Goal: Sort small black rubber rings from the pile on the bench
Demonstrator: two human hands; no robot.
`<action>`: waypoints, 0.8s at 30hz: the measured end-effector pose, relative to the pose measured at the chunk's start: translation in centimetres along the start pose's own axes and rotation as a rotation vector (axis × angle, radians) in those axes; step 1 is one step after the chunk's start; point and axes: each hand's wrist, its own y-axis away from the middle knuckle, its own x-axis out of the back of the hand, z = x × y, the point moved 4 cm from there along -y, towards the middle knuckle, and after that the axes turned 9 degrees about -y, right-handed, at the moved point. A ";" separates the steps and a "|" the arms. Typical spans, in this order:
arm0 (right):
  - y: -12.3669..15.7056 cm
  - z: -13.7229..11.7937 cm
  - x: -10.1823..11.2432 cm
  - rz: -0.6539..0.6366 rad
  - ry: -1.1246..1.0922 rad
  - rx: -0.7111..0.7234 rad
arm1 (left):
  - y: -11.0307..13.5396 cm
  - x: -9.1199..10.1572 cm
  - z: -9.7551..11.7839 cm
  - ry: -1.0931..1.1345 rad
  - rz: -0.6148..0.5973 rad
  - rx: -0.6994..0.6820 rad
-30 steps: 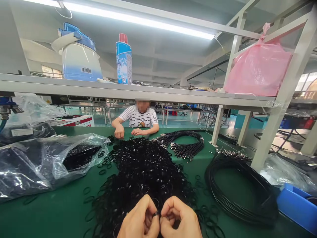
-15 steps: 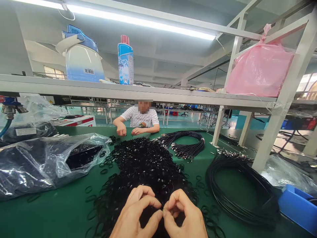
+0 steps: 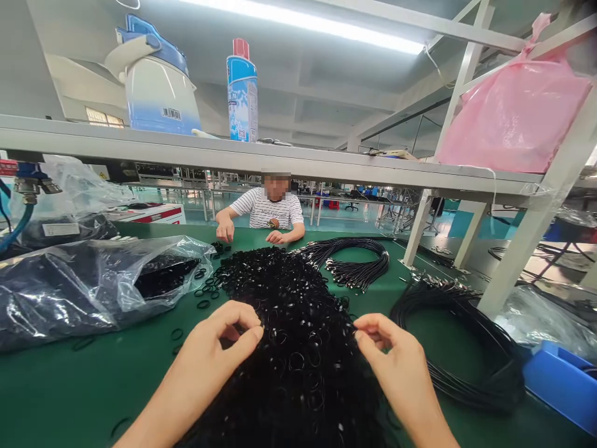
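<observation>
A big heap of small black rings (image 3: 298, 361) spreads over the green tabletop in front of me. Above its left side is my left hand (image 3: 224, 342), with thumb and forefinger pinched together. My right hand (image 3: 394, 348) makes a similar pinch at the heap's right edge, well apart from the left. Anything between the fingertips of either hand is too small to make out. Loose rings (image 3: 203, 304) lie scattered left of the heap, near the mouth of a clear plastic bag (image 3: 93, 292) with black contents.
Coiled black cables (image 3: 457, 348) and a blue bin (image 3: 559, 386) are on the right; another cable bundle (image 3: 359, 261) lies farther back. Across the table sits a person in a striped shirt (image 3: 275, 211), hands near the heap. A shelf (image 3: 303, 163) crosses overhead, carrying a jug (image 3: 161, 87).
My hands have moved apart and farther forward from their meeting point low over the heap. The view has tipped down slightly. The other person's hand nearest the heap has shifted slightly.
</observation>
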 end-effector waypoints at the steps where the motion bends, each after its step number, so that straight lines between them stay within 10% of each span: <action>1: 0.1 0.0 -0.5 -0.086 0.004 -0.006 | 0.0 -0.3 0.1 -0.023 -0.049 0.000; 5: 1.0 0.3 -2.0 -0.264 0.130 0.006 | 0.3 -1.5 0.7 -0.069 -0.160 0.022; 24: 2.8 -2.9 -1.6 -0.166 0.031 0.210 | 0.8 -0.2 1.6 0.101 -0.075 0.004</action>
